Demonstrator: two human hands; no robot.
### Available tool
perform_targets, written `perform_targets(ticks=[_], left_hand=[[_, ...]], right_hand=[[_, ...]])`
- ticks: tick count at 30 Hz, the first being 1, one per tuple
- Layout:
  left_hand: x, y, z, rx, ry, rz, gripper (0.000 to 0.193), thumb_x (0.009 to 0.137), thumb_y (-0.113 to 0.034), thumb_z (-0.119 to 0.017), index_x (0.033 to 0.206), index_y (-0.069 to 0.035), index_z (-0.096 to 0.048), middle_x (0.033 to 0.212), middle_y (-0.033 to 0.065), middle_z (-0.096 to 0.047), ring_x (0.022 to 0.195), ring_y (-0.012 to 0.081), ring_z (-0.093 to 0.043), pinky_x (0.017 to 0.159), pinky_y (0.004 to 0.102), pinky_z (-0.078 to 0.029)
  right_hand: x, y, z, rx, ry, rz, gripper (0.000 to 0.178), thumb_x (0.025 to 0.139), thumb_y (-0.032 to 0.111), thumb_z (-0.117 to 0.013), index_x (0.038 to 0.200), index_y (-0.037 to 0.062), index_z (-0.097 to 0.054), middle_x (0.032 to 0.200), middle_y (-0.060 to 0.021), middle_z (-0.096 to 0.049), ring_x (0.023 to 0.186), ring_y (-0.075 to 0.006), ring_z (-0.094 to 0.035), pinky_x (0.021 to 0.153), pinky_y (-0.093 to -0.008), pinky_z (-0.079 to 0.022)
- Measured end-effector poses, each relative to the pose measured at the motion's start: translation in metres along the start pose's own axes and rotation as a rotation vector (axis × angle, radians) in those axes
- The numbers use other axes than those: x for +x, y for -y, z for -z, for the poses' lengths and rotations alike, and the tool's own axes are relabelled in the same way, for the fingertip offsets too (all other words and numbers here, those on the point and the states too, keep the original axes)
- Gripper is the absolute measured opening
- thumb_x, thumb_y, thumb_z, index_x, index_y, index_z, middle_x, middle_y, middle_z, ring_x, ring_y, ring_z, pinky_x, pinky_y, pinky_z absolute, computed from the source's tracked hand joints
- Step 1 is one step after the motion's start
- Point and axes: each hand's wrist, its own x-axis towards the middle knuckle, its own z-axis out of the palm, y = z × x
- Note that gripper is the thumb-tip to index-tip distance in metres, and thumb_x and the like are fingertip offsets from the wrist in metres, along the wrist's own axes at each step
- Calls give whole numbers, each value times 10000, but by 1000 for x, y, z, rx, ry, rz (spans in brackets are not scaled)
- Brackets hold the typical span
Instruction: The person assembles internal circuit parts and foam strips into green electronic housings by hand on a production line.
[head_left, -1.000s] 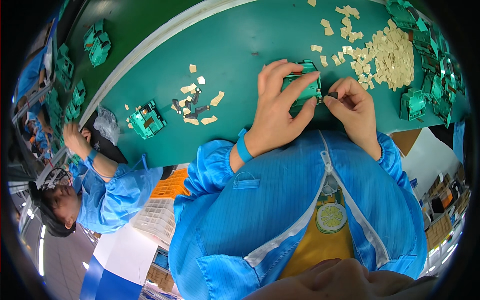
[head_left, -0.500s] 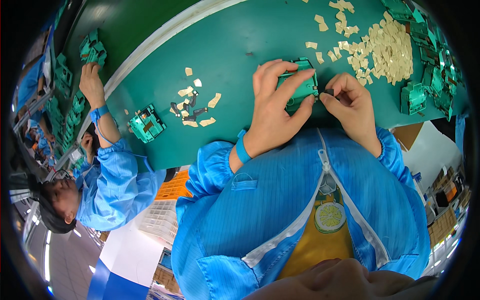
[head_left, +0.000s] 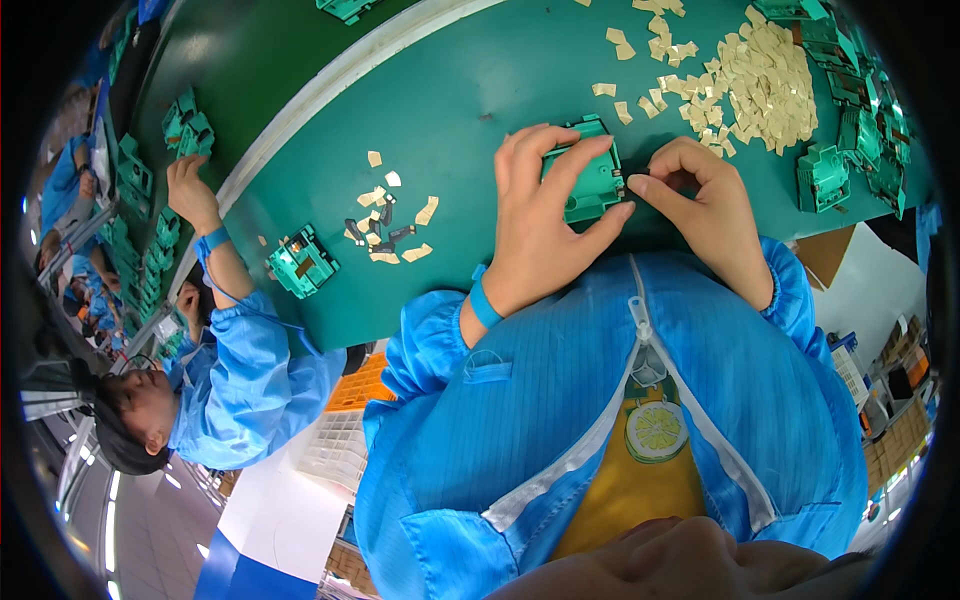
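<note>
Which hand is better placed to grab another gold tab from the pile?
Right, probably. The right hand pinches at the edge of the green part, nearest the tab pile. The left hand wraps the part, steadying it.

green plastic part [head_left: 590, 185], tilted, above table edge

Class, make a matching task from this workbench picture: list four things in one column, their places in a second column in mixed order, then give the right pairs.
Things:
1. green plastic part
2. heap of tan slips
3. small dark pieces
4. blue wristband

Places:
A. on the left wrist
B. far right of the table
C. between left hand and right hand
D. on the mat, left of the hands

Pairs: 1-C, 2-B, 3-D, 4-A
</note>
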Motion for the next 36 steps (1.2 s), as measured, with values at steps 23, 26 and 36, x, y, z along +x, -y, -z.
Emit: perform_targets(ticks=[23, 26, 36], left_hand=[[-19, -8, 37, -270, 67, 173, 655, 738, -82, -828, 1351, -76, -597, 1431, 159, -571, 1329, 365, -498, 1104, 466, -425], [-22, -11, 37, -359, 69, 274, 645, 745, -50, -798, 1350, -84, -578, 1453, 147, -548, 1329, 338, -505, 1069, 443, -455], [-24, -18, 40, -467, 104, 416, 569, 852, 25, -671, 1386, -103, -519, 1535, 98, -473, 1381, 242, -496, 1112, 472, -434]], right_hand=[[-13, 35, -10, 253, 207, -8, 117, 915, 46, -751, 915, -43, -674, 868, -44, -689, 799, -95, -660, 722, -261, -543], [-12, 38, -14, 205, 181, 68, 118, 903, 36, -747, 895, -52, -668, 865, -79, -685, 787, -145, -682, 737, -291, -563], [-12, 44, -20, 156, 183, 84, 134, 897, 31, -743, 860, -59, -652, 850, -103, -675, 769, -176, -688, 720, -314, -575]])
